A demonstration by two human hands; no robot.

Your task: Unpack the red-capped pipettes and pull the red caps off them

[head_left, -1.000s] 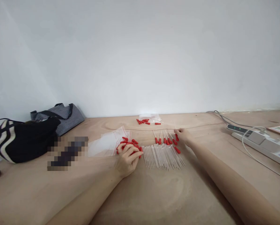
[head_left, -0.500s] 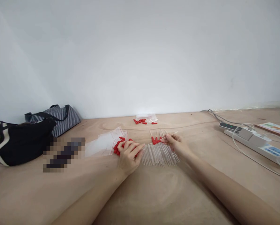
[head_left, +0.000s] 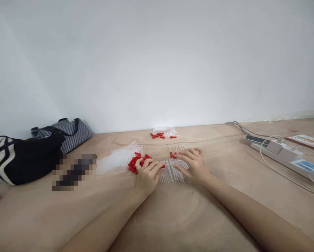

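Observation:
My left hand [head_left: 148, 176] is closed, its thumb and fingertips pinching a red rubber bulb [head_left: 163, 166]. From that bulb a thin clear tube [head_left: 172, 162] runs toward my right hand [head_left: 195, 165], whose fingers curve round the tube's other end; the exact grip is partly hidden. Beneath both hands lies a row of thin clear tubes [head_left: 170, 176] side by side. A pile of red bulbs [head_left: 132, 163] sits against my left fingers. Beyond my right hand, several tubes fitted with red bulbs [head_left: 172, 154] lie pointing away from me, partly covered.
Clear zip bags [head_left: 115, 159] lie left of the pile. Further back are another bag [head_left: 159, 130], loose red bulbs [head_left: 157, 135] and tubes. A power strip [head_left: 285, 157] with cables stands right; a black bag [head_left: 38, 161] and a striped bag [head_left: 76, 134] are left.
My right hand has moved left and toward me, bringing the tube close to my left hand. A red bulb now shows at my left fingertips, which have lifted slightly off the pile.

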